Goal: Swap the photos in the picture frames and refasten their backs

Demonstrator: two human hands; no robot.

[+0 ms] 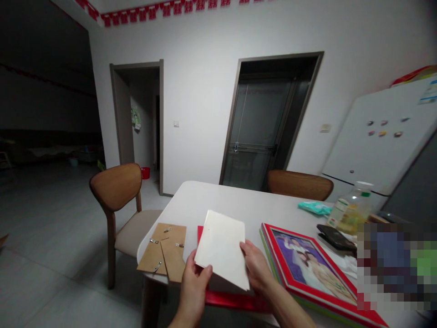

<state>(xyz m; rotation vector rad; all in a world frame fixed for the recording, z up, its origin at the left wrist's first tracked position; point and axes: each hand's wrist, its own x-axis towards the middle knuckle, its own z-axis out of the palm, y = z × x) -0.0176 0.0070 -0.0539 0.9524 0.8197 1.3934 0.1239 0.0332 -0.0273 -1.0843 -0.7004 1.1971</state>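
Observation:
Between my two hands is a small stack of white paper sheets (221, 246), tilted above a red frame (235, 301) at the table's near edge. My left hand (197, 278) grips the lower left corner, thumb on top. The right edge is pinched by my right hand (256, 264). Most of the red frame is hidden under the paper. To the left lies a brown frame backing board (162, 249) with metal clips and a stand flap. A red picture frame (314, 269) holding a photo rests right of my right hand, on top of a green-edged frame.
On the white table (239, 197) at the right are a dark phone-like object (336, 238), a bottle of yellow liquid (353, 212) and a teal packet (314, 208). Wooden chairs stand left (118, 187) and behind (300, 183). A white fridge (382, 141) is at the right.

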